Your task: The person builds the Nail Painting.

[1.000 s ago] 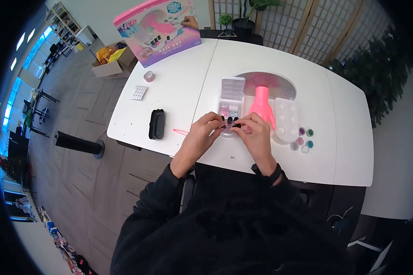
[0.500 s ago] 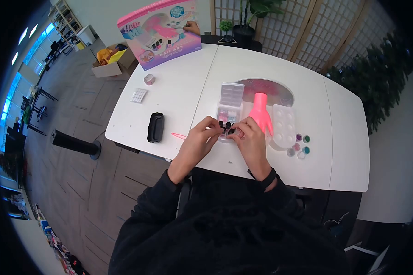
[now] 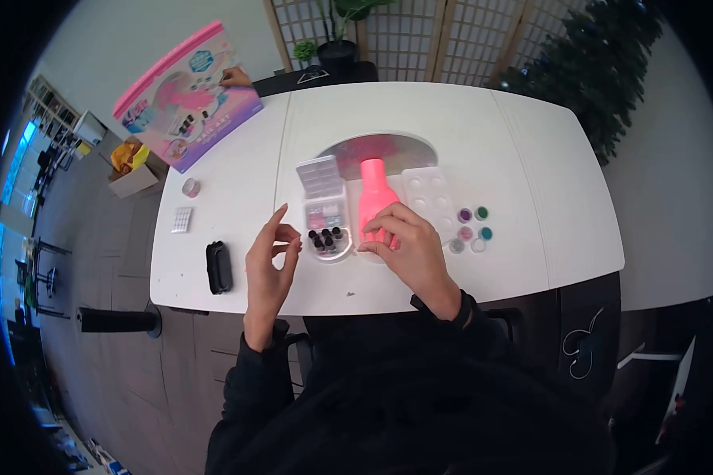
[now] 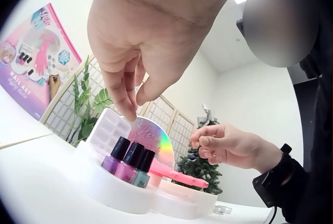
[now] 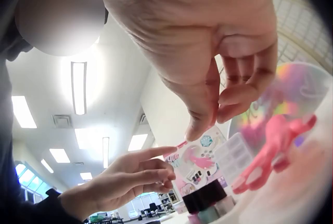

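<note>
Several black-capped nail polish bottles point(image 3: 325, 240) stand grouped at the front of a white nail station; purple, pink and teal bottles point(image 4: 125, 169) show in the left wrist view. Left of them my left hand point(image 3: 269, 269) hovers, thumb and fingers loosely bent with nothing between them. To their right, my right hand point(image 3: 412, 249) hangs with relaxed, bent fingers, also holding nothing. It overlaps the pink model hand point(image 3: 374, 180) in the head view and hides part of it. Behind the bottles are small pink and blue pieces point(image 3: 325, 215) in a compartment with a raised clear lid point(image 3: 318, 176).
A shiny curved backboard point(image 3: 396, 148) rises behind the model hand. Beside it lies a white welled palette point(image 3: 426, 190), with several small glitter pots point(image 3: 482, 214) to its right. A black case point(image 3: 219, 267), a small jar point(image 3: 191, 188) and the product box point(image 3: 186, 103) are on the left.
Both hands have let go of the nail polish bottles and moved apart, left hand to the left, right hand to the right. The head view has swung right.
</note>
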`<state>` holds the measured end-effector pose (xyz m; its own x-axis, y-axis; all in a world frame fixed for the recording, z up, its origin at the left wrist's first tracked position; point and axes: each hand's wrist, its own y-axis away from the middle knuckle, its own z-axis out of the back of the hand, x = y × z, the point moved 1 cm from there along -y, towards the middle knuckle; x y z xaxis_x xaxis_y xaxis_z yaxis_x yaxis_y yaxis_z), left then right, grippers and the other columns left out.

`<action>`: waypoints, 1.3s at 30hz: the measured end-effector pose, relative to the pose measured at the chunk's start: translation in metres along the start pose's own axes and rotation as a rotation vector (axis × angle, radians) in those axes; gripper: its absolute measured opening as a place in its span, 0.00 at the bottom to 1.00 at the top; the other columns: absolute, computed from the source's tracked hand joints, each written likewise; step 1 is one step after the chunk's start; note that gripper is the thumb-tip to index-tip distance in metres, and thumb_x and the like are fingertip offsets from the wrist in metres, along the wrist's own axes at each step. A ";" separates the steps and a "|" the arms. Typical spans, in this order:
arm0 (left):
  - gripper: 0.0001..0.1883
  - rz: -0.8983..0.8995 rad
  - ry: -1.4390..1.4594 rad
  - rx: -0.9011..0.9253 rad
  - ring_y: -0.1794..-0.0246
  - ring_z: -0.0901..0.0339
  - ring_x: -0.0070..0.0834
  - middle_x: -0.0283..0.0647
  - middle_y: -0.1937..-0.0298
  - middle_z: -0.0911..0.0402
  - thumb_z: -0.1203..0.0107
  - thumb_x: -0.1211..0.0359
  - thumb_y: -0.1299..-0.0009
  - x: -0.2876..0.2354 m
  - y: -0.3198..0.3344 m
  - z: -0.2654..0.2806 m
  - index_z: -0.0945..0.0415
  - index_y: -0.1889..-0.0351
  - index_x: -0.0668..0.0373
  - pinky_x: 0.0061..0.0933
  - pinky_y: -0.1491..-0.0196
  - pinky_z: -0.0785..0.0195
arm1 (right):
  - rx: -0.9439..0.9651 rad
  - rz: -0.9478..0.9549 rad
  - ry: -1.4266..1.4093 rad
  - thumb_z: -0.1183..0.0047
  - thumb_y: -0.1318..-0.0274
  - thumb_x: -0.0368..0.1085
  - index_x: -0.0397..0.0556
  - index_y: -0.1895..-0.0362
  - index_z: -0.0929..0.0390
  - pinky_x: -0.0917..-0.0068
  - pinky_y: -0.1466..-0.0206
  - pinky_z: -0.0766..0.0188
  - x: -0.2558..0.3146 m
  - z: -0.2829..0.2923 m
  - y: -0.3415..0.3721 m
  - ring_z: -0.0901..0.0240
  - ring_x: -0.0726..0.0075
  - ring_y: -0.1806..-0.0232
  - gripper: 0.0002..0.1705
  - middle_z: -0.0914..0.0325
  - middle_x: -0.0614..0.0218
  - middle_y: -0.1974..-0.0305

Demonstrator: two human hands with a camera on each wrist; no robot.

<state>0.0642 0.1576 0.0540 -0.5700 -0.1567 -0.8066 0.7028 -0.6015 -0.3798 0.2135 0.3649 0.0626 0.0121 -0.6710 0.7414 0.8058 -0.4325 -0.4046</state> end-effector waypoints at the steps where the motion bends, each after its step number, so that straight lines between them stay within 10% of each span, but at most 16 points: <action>1: 0.32 -0.002 -0.022 0.006 0.55 0.15 0.25 0.39 0.54 0.16 0.38 0.85 0.27 -0.001 -0.001 0.000 0.26 0.24 0.61 0.29 0.52 0.14 | -0.012 -0.010 0.005 0.21 0.52 0.36 0.51 0.61 0.12 0.66 0.65 0.24 -0.005 0.005 0.001 0.21 0.66 0.70 0.14 0.18 0.73 0.60; 17: 0.51 -0.106 0.249 0.289 0.48 0.14 0.34 0.49 0.44 0.21 0.40 0.87 0.28 -0.012 -0.015 -0.029 0.55 0.11 0.55 0.34 0.45 0.15 | -0.017 -0.430 0.381 0.29 0.43 0.30 0.50 0.48 0.14 0.58 0.57 0.22 -0.089 0.083 0.009 0.17 0.53 0.59 0.18 0.18 0.63 0.56; 39: 0.25 -0.306 0.086 0.420 0.48 0.17 0.39 0.45 0.46 0.21 0.40 0.76 0.23 -0.065 -0.055 -0.050 0.26 0.28 0.61 0.38 0.42 0.22 | 0.003 -0.406 0.586 0.33 0.48 0.24 0.44 0.57 0.09 0.56 0.48 0.20 -0.122 0.082 0.011 0.19 0.47 0.50 0.13 0.16 0.58 0.56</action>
<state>0.0847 0.2401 0.1046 -0.6731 0.1295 -0.7281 0.2684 -0.8746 -0.4037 0.2693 0.4920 0.0115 -0.6090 -0.6710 0.4229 0.6808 -0.7158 -0.1555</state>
